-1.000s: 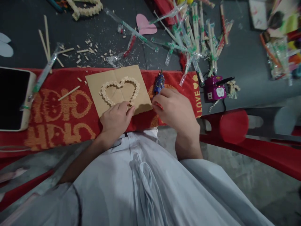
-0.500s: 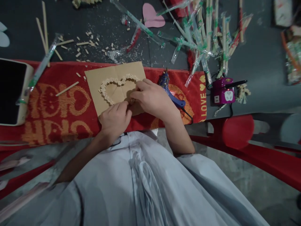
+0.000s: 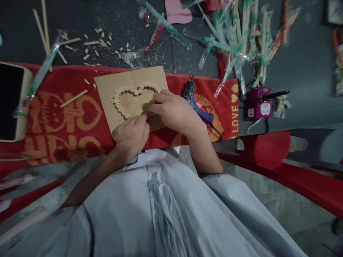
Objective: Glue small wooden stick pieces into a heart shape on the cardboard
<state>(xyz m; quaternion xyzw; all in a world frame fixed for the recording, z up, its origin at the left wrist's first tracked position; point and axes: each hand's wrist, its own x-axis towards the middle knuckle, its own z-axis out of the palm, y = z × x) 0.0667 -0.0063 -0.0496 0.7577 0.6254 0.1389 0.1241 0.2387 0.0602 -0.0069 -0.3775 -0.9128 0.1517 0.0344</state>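
Observation:
A heart outline of small pale wooden pieces (image 3: 119, 96) lies on a creased brown cardboard sheet (image 3: 107, 82). My left hand (image 3: 131, 134) rests at the sheet's lower edge, its fingers curled and closed. Over the lower right of the heart, my right hand (image 3: 178, 112) has its thumb and fingers pinched together. The fingertips of both hands nearly meet by the heart's lower tip, which they cover. Whatever sits between the fingers is hidden. Just right of my right hand, a blue glue gun (image 3: 197, 101) lies with its nozzle pointing away from me.
A red patterned towel (image 3: 64, 134) lies under the sheet. Beyond it are cut stick bits (image 3: 103, 43), wrapped chopsticks (image 3: 232, 50) and a pink paper heart (image 3: 178, 12). A phone (image 3: 12, 101) lies left; a purple power socket (image 3: 259, 103) stands right.
The view has shifted slightly, so the table things sit a little higher and farther out. Both hands stay closed at nearly the same place on the sheet.

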